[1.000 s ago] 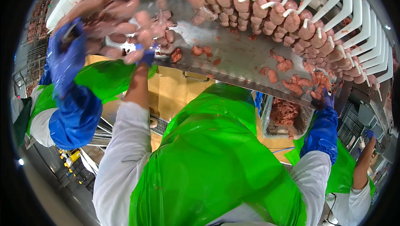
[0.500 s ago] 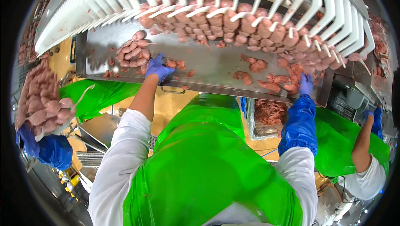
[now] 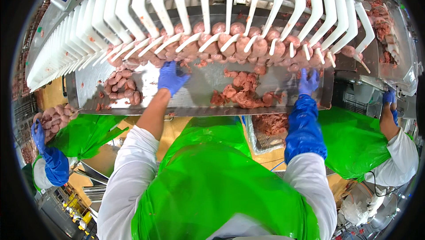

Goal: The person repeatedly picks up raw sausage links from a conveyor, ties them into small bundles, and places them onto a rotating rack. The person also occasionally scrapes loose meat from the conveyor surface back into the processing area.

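A long metal tray (image 3: pixel 201 110) lies in front of me under a row of white hooks (image 3: pixel 204 7). Strings of linked sausages (image 3: pixel 218 44) hang close together from these hooks. My left hand (image 3: pixel 171 78), in a blue glove, reaches over the tray's middle-left, fingers apart and holding nothing, just below the hanging links. My right hand (image 3: pixel 308 83), gloved with a blue sleeve cover, is over the tray's right end, fingers spread and empty. Between my hands lies a heap of loose raw sausage meat (image 3: pixel 243 91). A coil of linked sausages (image 3: pixel 121 86) rests in the tray's left part.
Below the tray's front edge stands a lined crate (image 3: pixel 254 136) with ground meat (image 3: pixel 271 124). At far left, another person's gloved hand (image 3: pixel 38 134) is at a bunch of sausages (image 3: pixel 55 118). On the right, a co-worker's hand (image 3: pixel 389 97) is near grey equipment.
My left hand has moved deeper over the tray, away from its front edge. Loose meat from the right end is now heaped nearer the middle. The left co-worker's sausages are farther from me.
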### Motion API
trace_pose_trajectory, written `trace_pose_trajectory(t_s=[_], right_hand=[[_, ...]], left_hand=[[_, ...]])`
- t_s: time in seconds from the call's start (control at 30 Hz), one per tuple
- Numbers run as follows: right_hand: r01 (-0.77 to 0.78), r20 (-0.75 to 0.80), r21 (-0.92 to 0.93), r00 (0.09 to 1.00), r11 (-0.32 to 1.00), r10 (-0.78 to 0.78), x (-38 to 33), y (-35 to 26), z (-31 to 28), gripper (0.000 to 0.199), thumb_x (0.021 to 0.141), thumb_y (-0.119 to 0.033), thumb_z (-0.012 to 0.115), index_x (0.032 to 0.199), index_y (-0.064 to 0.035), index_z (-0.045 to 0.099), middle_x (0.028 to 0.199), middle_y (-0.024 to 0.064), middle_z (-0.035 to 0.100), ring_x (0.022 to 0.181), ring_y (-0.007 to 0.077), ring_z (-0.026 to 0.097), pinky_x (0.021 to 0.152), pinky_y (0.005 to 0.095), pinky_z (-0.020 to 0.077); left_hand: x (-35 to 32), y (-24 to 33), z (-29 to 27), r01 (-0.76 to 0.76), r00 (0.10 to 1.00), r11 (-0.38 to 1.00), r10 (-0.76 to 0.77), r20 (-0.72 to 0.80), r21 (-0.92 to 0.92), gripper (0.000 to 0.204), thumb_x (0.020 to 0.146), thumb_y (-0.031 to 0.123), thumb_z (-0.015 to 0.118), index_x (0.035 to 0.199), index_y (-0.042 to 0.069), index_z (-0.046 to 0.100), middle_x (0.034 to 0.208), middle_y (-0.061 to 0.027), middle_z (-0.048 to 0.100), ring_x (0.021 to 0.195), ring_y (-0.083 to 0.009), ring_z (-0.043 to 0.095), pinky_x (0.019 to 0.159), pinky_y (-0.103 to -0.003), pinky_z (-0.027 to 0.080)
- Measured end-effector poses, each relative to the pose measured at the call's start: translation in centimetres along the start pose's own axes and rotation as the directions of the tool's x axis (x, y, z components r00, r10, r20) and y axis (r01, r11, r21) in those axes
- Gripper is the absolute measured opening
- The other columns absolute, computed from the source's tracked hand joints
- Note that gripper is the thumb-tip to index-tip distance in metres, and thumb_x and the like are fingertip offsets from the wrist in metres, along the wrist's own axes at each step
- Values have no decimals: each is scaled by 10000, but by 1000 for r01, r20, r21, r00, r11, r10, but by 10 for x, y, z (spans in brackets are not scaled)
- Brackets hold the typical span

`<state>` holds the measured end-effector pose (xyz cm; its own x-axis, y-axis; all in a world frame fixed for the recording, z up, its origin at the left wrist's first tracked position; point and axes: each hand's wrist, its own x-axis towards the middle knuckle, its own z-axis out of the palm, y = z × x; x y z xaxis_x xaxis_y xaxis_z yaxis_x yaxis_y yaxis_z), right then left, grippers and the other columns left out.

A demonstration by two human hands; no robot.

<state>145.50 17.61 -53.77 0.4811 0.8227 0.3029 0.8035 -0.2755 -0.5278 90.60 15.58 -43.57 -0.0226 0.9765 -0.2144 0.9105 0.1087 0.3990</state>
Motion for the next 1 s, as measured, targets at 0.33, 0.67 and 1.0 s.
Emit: trace_pose_trajectory(t_s=[0.33,0.67,1.0], right_hand=[[-137,563,410,816,902,-133,27,-62,125,349,824,-244,730,1079,-38,611,1046,142,653,1007,284,617,857,388,491],[-184,632,670,651,720,-422,-53,-97,-17,320,812,-182,696,1072,-13,613,991,146,648,973,283,615,857,398,483],[-283,870,266,481,922,-103,-32,-9,-48,486,951,-413,614,1213,-3,610,1125,145,662,1042,264,616,963,375,459]], left_hand=[[5,103,116,-345,913,906,384,136,-244,569,809,373,745,1201,-4,582,1053,-199,656,959,-329,629,871,-424,499],[-59,95,81,278,883,875,-69,465,-396,970,741,427,803,1431,-83,352,1321,-279,551,1236,-379,532,1062,-435,423],[-68,255,139,-657,614,685,728,304,-314,1013,746,471,766,1513,58,247,1498,-222,372,1378,-430,351,1162,-499,269]])
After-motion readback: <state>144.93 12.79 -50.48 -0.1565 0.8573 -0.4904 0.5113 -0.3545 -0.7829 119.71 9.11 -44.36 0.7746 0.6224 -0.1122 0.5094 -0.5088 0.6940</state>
